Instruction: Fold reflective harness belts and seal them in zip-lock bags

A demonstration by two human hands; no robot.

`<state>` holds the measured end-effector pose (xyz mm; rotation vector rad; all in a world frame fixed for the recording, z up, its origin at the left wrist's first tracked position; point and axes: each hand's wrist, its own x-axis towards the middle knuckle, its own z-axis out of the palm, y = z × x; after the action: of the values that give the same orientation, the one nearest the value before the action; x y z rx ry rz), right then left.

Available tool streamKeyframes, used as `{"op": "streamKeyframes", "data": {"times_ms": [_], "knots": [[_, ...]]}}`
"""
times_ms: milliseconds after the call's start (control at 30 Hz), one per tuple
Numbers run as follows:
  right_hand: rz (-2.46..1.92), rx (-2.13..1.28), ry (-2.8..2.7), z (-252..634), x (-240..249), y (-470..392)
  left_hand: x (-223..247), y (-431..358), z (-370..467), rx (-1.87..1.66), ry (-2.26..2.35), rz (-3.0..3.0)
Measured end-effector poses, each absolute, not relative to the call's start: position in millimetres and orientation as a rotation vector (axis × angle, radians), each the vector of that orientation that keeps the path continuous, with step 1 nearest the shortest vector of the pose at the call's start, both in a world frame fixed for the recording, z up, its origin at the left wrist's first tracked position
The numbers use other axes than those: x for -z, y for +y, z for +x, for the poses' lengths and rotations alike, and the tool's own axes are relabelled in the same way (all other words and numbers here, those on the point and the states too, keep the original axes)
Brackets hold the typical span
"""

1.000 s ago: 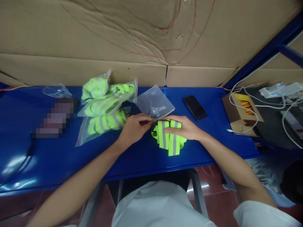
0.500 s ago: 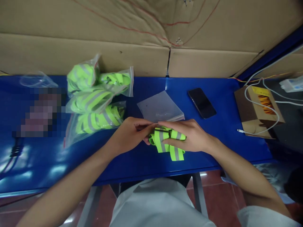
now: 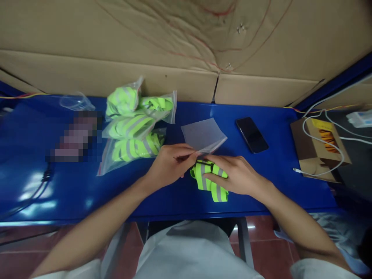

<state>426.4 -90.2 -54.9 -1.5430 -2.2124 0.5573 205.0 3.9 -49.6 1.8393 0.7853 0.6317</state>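
My right hand (image 3: 236, 173) is closed round a folded neon-yellow reflective strap (image 3: 205, 176) with grey stripes and a black buckle or slider. One end of the strap hangs down toward the table's front edge. Just to the left, my left hand (image 3: 174, 162) pinches the near edge of a clear zip bag (image 3: 202, 133), which lies flat and looks empty. The fingertips of both hands nearly meet at the bag's edge, so that edge is partly hidden.
Several bagged reflective straps (image 3: 135, 128) are piled at the left. A black phone (image 3: 251, 135) lies right of the bag. An open cardboard box (image 3: 305, 143) with a white cable (image 3: 343, 151) stands at the right end of the blue table (image 3: 279, 186). Cardboard lines the back.
My left hand has left the strap and taken hold of the zip bag's near edge. The strap remains in my right hand. The camera view has shifted slightly.
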Motion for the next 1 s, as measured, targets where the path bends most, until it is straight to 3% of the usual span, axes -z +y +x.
{"op": "streamKeyframes", "data": {"times_ms": [267, 400, 567, 833, 1000], "knots": [[-1.637, -0.805, -1.948, 421, 55, -80, 63, 5, 209, -1.105, 1.005, 2.206], [-1.512, -0.994, -1.881, 422, 55, -75, 75, 12, 210, -0.999, 1.073, 2.343], [-1.654, -0.874, -1.969, 423, 51, -81, 76, 13, 208, -0.745, 0.712, 2.515], [-1.591, -1.032, -1.705, 438, 68, -73, 64, 11, 202, -1.153, 0.984, 2.480], [-1.522, -1.311, -1.515, 447, 62, -66, 80, 16, 204, -0.980, 1.021, 2.495]]}}
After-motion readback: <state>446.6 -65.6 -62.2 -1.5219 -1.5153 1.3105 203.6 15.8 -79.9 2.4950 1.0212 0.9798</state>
